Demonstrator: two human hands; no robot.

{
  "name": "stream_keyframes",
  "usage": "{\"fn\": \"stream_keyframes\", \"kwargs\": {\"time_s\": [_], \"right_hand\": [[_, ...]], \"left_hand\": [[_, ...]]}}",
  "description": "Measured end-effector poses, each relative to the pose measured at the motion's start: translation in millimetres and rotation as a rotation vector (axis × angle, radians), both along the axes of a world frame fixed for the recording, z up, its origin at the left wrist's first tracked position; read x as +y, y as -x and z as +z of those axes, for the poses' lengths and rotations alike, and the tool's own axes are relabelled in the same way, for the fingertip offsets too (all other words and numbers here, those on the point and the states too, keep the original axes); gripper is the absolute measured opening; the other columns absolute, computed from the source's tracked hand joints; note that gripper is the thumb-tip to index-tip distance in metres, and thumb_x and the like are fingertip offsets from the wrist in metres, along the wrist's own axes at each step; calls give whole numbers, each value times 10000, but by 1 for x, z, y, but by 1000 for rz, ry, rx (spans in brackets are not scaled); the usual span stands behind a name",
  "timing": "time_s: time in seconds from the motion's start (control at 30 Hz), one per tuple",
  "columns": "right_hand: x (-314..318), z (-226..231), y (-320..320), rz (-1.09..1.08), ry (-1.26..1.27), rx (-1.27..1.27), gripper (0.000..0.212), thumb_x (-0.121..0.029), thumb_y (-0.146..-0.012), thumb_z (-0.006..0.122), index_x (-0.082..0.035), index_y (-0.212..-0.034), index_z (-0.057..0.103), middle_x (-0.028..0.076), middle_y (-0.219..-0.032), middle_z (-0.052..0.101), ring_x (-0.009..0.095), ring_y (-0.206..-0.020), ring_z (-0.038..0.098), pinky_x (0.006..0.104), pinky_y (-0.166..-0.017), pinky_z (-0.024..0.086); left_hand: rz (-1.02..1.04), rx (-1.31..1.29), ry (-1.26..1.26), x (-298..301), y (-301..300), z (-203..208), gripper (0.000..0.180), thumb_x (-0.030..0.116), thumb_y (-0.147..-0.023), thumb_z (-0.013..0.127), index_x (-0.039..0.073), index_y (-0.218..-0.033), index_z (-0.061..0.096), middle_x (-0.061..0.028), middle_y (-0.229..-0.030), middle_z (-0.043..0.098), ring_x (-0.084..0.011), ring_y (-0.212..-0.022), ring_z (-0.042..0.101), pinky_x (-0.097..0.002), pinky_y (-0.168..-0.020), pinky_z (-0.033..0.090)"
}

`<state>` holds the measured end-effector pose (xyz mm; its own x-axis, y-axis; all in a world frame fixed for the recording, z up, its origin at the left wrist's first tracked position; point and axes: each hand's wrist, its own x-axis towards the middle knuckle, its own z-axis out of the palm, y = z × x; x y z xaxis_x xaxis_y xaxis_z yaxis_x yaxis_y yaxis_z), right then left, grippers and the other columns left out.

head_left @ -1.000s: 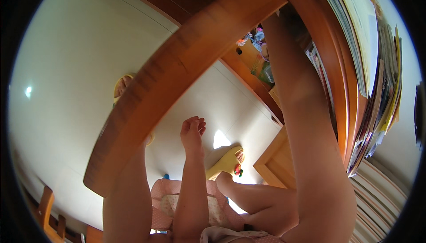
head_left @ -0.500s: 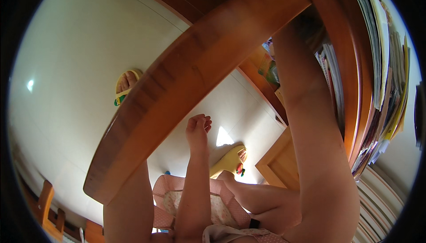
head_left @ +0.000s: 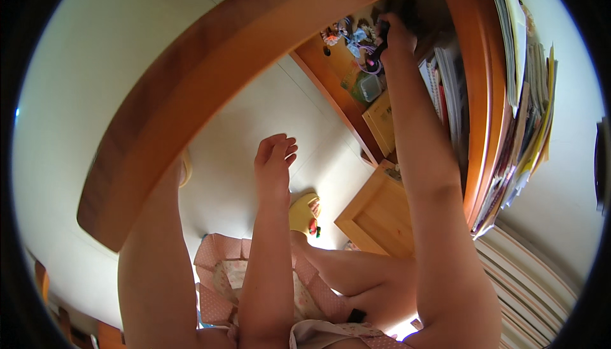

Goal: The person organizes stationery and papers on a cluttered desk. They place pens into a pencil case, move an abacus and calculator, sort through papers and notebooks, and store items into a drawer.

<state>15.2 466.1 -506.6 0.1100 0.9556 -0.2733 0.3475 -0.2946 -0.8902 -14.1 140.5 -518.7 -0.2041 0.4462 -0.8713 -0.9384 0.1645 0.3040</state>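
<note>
My right hand [head_left: 400, 35] reaches into an open wooden compartment [head_left: 318, 72] under a curved wooden top. Its fingers close around a dark thing too shadowed to name. Beside it lies a jumble of small trinkets, among them pale blue bows [head_left: 356, 42] and a loop of purple cord [head_left: 365, 62]. A small clear box [head_left: 369, 88] and a tan box [head_left: 380, 123] sit closer to me in the same compartment. My left hand [head_left: 273, 155] is empty above the floor, with its fingers loosely bent and slightly apart.
The thick curved wooden edge [head_left: 191, 62] crosses over the scene. Upright books [head_left: 442, 85] stand right of my forearm, and stacked papers [head_left: 531, 120] lie further right. Below is a light wooden panel [head_left: 379, 215]. A yellow slipper [head_left: 301, 214] is on my foot on the pale floor.
The view has shifted, so the compartment's inside and my right hand now show; before, the wooden top hid that hand. My left hand has risen slightly, its fingers a little less curled.
</note>
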Motion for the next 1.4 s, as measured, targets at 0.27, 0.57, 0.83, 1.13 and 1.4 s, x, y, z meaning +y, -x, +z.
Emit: {"fn": "stream_keyframes", "kwargs": {"time_s": [0.27, 0.57, 0.83, 1.13, 1.4], "right_hand": [[-184, 68, -44, 393, 443, 88, 133, -162, -768, 628, -35, -770, 587, 40, -676, 567, 108, -597, 515, 233, -522, 387], [-235, 93, -49, 864, 756, 20, 467, -147, -763, 741, -9, -1141, 505, 7, -895, 579, 93, -821, 559, 237, -712, 465], [-216, 90, -49, 821, 906, 159, 342, -252, -875, 656, -38, -1124, 562, -19, -806, 558, 54, -700, 493, 215, -594, 405], [-210, 80, -44, 853, 785, -110, 235, -251, -919, 599, -29, -997, 611, -25, -776, 561, 65, -680, 498, 215, -606, 409], [-232, 75, -35, 778, 287, -305, 231, -206, -922, 561, 23, -900, 582, 121, -829, 572, 184, -653, 547, 300, -618, 447]], "left_hand": [[-79, 9, -277, 21, 13, 42, 596, 370, -843, 673, 31, -1284, 459, -88, -1214, 578, -207, -1136, 529, -343, -968, 403], [40, -135, -458, 19, 28, 58, 391, 132, -826, 659, 9, -1176, 538, -155, -966, 667, -202, -930, 620, -331, -823, 509], [242, -220, -556, 10, 39, 47, 466, 124, -831, 524, -21, -1268, 456, -221, -1236, 541, -312, -1142, 534, -421, -960, 452], [229, -195, -535, 1, 36, 29, 437, 109, -860, 513, -30, -1272, 469, -183, -1241, 544, -301, -1161, 523, -429, -998, 413], [246, -128, -544, -1, 33, 26, 353, 88, -897, 560, -21, -1229, 509, -190, -1195, 580, -295, -1105, 568, -402, -939, 471]]}}
